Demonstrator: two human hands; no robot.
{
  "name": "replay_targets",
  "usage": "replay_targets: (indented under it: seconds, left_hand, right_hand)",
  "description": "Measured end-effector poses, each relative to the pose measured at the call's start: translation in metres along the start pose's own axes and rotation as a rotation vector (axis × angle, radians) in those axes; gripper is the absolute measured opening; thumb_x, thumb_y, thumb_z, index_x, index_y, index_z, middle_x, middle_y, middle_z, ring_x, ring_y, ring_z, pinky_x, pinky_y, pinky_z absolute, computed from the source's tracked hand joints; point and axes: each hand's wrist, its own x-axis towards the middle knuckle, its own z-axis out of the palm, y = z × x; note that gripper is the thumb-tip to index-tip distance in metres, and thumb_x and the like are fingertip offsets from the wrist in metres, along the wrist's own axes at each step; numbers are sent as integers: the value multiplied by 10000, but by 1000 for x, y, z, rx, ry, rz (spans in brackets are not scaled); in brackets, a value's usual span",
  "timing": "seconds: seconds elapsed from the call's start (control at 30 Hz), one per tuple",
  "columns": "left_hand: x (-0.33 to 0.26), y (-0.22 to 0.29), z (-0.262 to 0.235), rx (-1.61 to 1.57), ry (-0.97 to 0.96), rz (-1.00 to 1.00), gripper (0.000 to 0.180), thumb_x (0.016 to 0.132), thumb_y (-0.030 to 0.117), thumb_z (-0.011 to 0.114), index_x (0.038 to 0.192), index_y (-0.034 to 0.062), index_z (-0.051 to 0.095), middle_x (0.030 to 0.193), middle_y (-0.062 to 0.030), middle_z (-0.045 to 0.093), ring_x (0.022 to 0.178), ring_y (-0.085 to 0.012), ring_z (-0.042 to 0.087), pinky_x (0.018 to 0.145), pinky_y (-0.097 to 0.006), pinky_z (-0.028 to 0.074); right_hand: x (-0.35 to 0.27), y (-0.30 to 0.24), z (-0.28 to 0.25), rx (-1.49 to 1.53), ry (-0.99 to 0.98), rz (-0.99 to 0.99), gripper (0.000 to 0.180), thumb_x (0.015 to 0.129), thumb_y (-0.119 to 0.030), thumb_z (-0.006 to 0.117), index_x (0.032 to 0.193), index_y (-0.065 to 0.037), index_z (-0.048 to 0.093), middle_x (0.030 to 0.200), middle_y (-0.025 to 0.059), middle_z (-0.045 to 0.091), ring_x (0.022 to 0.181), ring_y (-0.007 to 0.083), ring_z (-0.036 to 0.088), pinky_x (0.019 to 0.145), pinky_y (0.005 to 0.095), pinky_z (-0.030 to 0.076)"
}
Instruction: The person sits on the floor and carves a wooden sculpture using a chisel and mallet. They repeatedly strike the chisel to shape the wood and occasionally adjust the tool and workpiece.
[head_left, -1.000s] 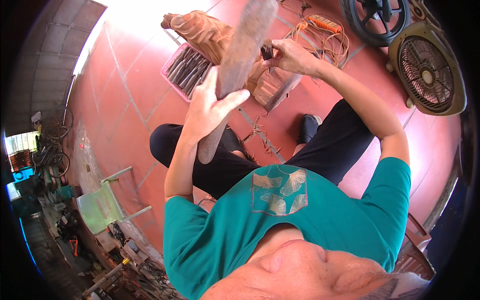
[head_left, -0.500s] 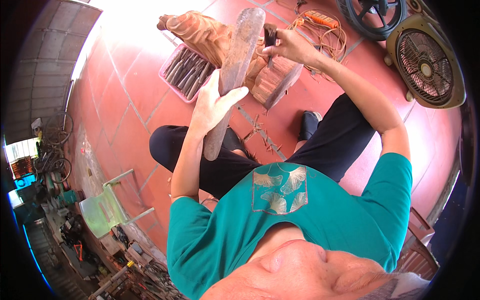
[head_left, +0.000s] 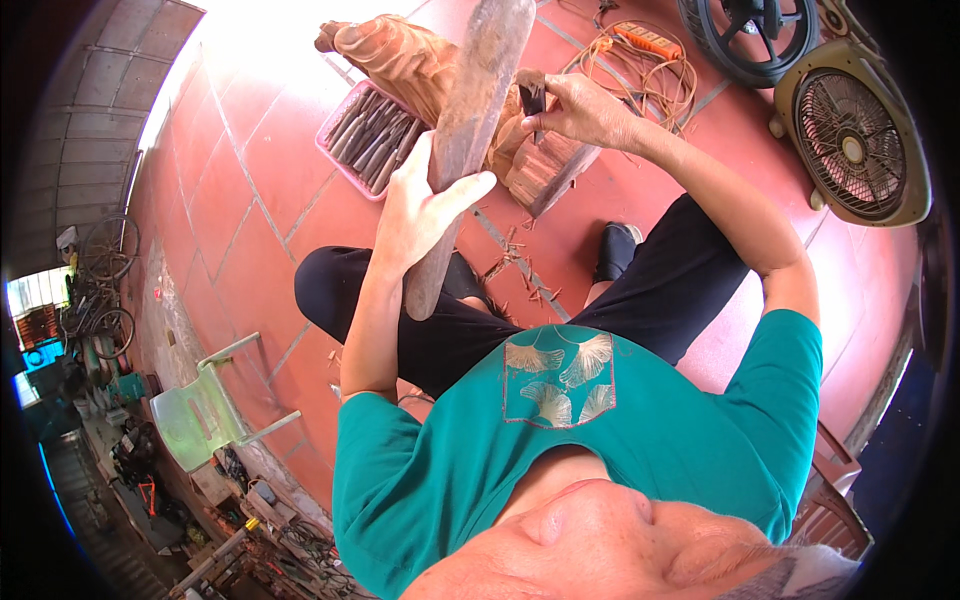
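Note:
My left hand (head_left: pixel 415 205) is wrapped around a long, flat wooden club (head_left: pixel 472 100) with a rounded far end, held at a slant above the floor. In front of me lies a carved wooden figure (head_left: pixel 395 60) with flowing folds and a rough block-like base (head_left: pixel 548 172). The club hides part of its middle. My right hand (head_left: pixel 588 110) pinches a short dark chisel (head_left: pixel 533 98) upright over the carving, beside the club. Whether its lower tip touches the wood cannot be made out.
A pink basket (head_left: pixel 326 150) full of carving tools stands left of the figure. Wood chips (head_left: pixel 512 255) lie between my feet. To the right are an orange power strip (head_left: pixel 648 40) with coiled cable, a wheel (head_left: pixel 752 35) and a box fan (head_left: pixel 850 145). A green chair (head_left: pixel 195 415) is at left.
The club's far end has swung up and slightly to the right. My right hand with the chisel has shifted a little nearer to me.

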Motion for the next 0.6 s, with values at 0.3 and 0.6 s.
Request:
replay_targets:
  seconds: [0.3,0.6]
  left_hand:
    - [-3,-10,4,385,87,270,517,884,250,780,1207,-35,494,831,-243,687,724,-356,716,678,-425,538]
    - [-11,8,3,74,121,238,495,896,198,771,1247,-39,515,906,-158,690,777,-146,634,742,-342,538]
  right_hand:
    - [0,-16,-2,40,-16,-68,408,894,-181,772,1244,-64,597,875,105,704,807,230,720,749,371,547]
    - [0,-10,-4,36,-85,-20,508,911,-218,749,1358,-95,540,927,112,678,789,245,664,759,370,539]
